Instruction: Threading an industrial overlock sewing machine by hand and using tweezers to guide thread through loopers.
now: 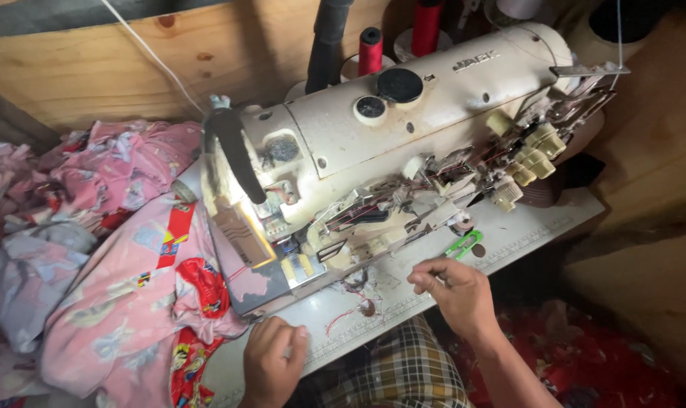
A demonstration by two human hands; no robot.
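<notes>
left hand [273, 363] curled on table edge [343, 332] | right hand [452, 287] pinching, contents unclear | snips [464, 243] half hidden

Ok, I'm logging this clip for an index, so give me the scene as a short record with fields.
setting: white sewing table against a wooden wall
machine: cream industrial sewing machine, red thread spools behind it
left hand: left hand resting at the table's front edge, beside the pink printed fabric
right hand: right hand on the table, fingers pinched together near the green thread snips
other: checked cloth on the lap
</notes>
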